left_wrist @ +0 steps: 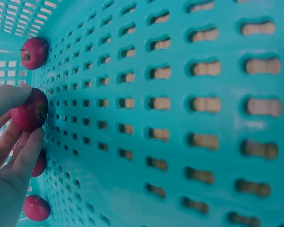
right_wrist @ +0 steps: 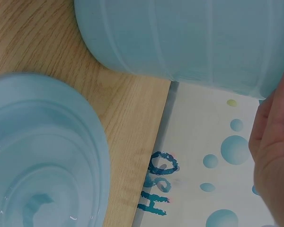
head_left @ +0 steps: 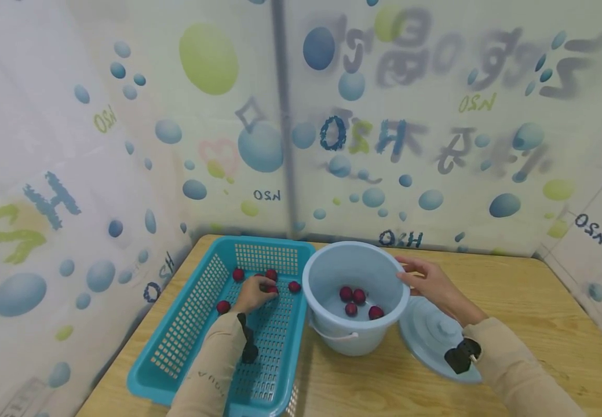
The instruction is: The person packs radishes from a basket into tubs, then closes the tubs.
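Observation:
In the blue-green plastic basket, my left hand pinches a round red radish between thumb and fingers, close to the perforated floor. Several other radishes lie around it, one near the fingers and another by the basket's right side. My right hand holds the rim of a light blue bucket on its right side. Its fingers lie against the outside wall just under the rim. Several radishes rest on the bucket's bottom.
A light blue round lid with a knob lies on the wooden table, right of the bucket and beneath my right forearm. A bubble-patterned curtain hangs behind the table and along the left.

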A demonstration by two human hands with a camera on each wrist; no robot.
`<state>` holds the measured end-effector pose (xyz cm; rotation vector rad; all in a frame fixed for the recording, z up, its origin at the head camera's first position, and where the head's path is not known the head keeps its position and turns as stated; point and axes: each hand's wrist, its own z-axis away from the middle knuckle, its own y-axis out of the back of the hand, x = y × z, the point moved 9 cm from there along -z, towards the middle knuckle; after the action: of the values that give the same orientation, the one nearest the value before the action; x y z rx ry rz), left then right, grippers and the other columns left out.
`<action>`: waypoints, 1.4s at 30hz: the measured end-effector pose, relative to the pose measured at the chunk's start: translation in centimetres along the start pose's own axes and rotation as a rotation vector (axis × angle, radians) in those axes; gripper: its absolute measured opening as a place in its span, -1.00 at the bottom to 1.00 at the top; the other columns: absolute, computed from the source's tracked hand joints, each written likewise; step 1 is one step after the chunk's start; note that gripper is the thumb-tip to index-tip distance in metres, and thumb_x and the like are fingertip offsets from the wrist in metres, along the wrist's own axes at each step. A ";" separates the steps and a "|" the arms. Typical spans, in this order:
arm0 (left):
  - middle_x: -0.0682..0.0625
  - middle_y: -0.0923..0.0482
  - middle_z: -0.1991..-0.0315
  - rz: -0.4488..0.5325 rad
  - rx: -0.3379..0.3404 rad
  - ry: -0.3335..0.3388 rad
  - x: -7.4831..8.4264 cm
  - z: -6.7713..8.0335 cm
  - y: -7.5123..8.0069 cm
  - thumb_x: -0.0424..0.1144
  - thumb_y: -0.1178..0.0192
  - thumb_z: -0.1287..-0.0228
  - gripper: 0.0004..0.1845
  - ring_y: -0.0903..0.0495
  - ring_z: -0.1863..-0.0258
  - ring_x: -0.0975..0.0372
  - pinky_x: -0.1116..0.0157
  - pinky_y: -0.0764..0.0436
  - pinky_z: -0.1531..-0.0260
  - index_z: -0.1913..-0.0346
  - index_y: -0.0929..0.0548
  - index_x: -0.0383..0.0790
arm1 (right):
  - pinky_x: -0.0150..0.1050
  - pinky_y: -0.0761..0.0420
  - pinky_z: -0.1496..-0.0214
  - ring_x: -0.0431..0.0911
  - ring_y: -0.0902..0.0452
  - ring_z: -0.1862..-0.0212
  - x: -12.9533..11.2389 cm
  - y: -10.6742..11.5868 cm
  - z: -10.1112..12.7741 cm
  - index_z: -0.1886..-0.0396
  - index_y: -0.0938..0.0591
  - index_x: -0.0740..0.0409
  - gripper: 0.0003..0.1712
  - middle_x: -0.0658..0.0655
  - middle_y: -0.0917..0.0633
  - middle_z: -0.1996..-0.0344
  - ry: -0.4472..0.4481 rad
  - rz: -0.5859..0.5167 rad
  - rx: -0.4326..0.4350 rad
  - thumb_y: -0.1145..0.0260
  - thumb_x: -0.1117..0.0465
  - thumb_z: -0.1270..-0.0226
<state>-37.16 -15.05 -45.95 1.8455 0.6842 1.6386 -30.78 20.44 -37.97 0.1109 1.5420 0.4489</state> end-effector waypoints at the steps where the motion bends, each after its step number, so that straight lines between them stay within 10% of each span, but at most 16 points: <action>1: -0.07 -0.56 0.34 0.005 -0.006 0.003 0.1 0.0 0.0 -0.40 -0.29 0.06 -0.75 -0.54 0.33 0.15 0.19 -0.53 0.30 0.23 -0.62 -0.34 | -0.12 -0.57 0.16 0.14 -0.45 0.06 0.0 0.0 0.0 -0.28 -0.20 0.23 -0.33 0.35 -0.41 0.02 0.003 -0.001 -0.001 -0.16 0.08 -0.24; 42: -0.06 -0.52 0.13 0.249 -0.097 -0.254 11.2 1.5 6.8 -0.27 -0.25 -0.06 -0.68 -0.48 0.11 0.14 0.25 -0.54 0.14 0.08 -0.58 -0.29 | -0.12 -0.57 0.17 0.14 -0.45 0.06 0.3 0.0 -0.2 -0.28 -0.20 0.24 -0.32 0.35 -0.40 0.01 0.013 0.012 -0.002 -0.16 0.06 -0.24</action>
<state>-34.32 -12.06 -33.44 2.0848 0.2702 1.5171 -31.02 20.49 -38.30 0.1159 1.5544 0.4613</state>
